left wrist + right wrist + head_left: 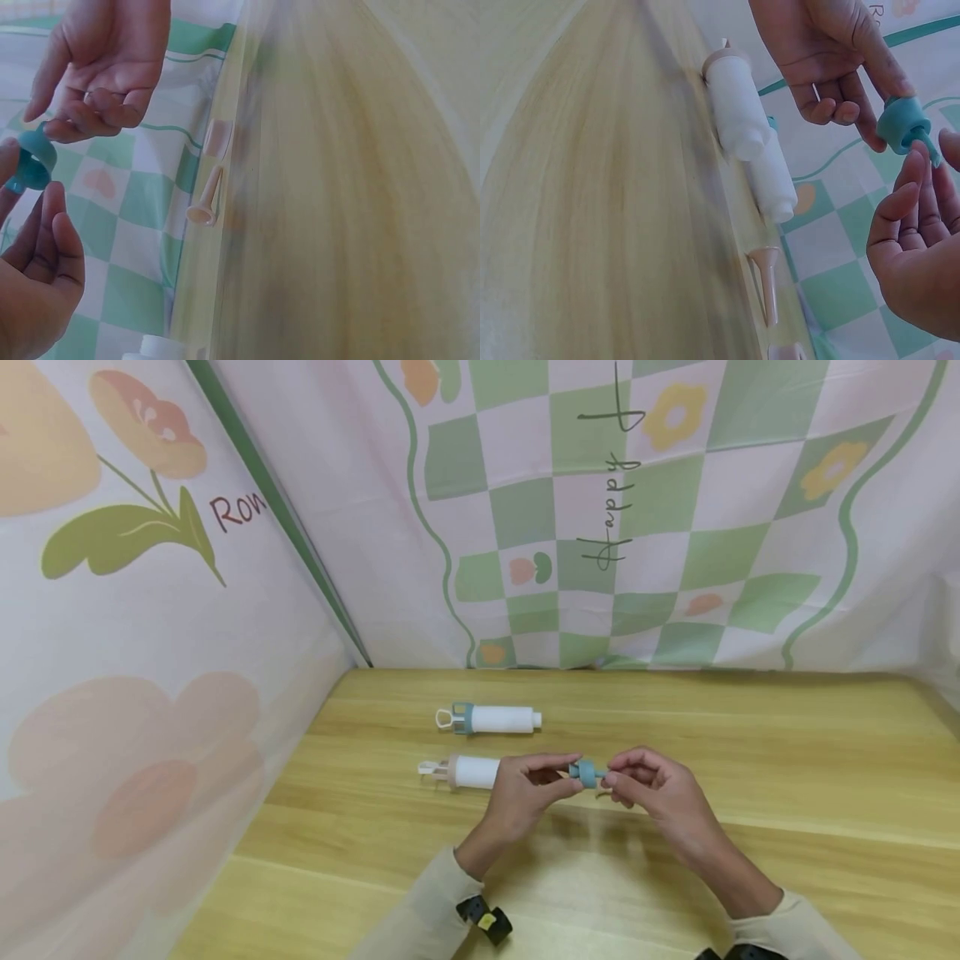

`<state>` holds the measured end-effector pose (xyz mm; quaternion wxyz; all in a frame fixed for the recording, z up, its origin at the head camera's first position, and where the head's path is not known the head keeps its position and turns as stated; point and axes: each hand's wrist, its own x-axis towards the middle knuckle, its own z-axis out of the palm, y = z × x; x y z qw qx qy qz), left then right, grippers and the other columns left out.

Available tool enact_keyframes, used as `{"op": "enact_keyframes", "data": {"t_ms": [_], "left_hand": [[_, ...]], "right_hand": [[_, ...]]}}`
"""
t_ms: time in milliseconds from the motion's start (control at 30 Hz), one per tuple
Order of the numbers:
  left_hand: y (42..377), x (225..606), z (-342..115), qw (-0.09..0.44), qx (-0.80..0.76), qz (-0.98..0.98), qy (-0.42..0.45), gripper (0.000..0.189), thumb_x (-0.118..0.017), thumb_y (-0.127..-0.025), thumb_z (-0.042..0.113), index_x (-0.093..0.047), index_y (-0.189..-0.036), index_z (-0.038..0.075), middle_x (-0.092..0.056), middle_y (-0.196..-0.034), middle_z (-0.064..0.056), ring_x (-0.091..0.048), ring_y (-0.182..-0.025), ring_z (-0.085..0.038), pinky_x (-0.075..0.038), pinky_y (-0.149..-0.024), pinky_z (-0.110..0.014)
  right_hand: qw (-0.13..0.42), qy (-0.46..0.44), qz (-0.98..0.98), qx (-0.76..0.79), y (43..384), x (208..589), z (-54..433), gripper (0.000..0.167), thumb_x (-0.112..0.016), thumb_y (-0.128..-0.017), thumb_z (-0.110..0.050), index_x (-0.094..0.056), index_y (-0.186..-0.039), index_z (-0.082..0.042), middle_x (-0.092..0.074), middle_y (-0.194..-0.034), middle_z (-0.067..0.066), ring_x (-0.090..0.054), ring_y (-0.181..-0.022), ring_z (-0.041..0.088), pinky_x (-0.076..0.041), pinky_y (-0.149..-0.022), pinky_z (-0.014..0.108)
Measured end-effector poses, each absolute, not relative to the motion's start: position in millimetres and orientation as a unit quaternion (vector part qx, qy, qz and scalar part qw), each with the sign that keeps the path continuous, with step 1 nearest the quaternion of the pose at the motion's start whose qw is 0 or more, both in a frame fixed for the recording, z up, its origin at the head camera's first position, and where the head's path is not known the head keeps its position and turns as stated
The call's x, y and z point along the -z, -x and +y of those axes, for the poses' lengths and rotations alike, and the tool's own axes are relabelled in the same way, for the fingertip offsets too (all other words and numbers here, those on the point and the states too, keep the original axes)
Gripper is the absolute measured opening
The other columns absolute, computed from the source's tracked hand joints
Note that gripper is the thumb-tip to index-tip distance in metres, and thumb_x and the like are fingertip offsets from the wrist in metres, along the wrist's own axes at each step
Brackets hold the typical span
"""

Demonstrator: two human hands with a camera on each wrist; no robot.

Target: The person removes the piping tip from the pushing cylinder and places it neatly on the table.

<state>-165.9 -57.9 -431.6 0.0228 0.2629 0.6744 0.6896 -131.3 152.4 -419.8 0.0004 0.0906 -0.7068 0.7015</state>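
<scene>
A teal cap-shaped piece [587, 774] with a thin stem is held between the two hands above the table. My left hand [525, 785] pinches its wider end between thumb and index finger. At the stem [930, 147], my right hand [660, 787] grips with the fingertips and thumb. Behind the left hand lies a white cylinder [476, 772] with a beige collar, partly hidden by that hand. Farther back lies a second white cylinder [502, 719] with a teal end frame and a pale loop.
On the wooden table [750, 727], a pink funnel-shaped piece [202, 214] lies with a short pink piece [217, 137] near it. Hanging patterned cloth [630, 527] borders the table at the back, and another cloth [150, 652] at the left.
</scene>
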Motion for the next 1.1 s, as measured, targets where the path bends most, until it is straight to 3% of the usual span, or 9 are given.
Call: {"op": "enact_keyframes", "data": {"t_ms": [400, 1100], "left_hand": [[165.4, 430.6, -58.0, 0.014, -0.685, 0.682, -0.257, 0.029, -0.075, -0.087, -0.001, -0.071, -0.116, -0.005, -0.073, -0.098, -0.021, -0.064, -0.074, -0.008, -0.049, -0.059, -0.018], [167.6, 435.4, -54.7, 0.016, -0.693, 0.675, -0.252, 0.027, -0.075, -0.086, -0.005, -0.072, -0.113, -0.007, -0.071, -0.097, -0.025, -0.065, -0.072, -0.007, -0.054, -0.064, -0.021]], "right_hand": [[0.013, -0.098, -0.744, -0.661, 126.9, 418.8, 148.8, 0.034, -0.055, -0.105, -0.018, -0.051, -0.130, 0.006, -0.071, -0.098, 0.011, -0.066, -0.086, 0.024, -0.055, -0.070, 0.032], [-0.014, -0.072, -0.746, -0.661, 127.6, 414.7, 140.3, 0.034, -0.061, -0.102, -0.023, -0.057, -0.124, 0.003, -0.072, -0.097, 0.015, -0.067, -0.081, 0.022, -0.055, -0.070, 0.033]]}}
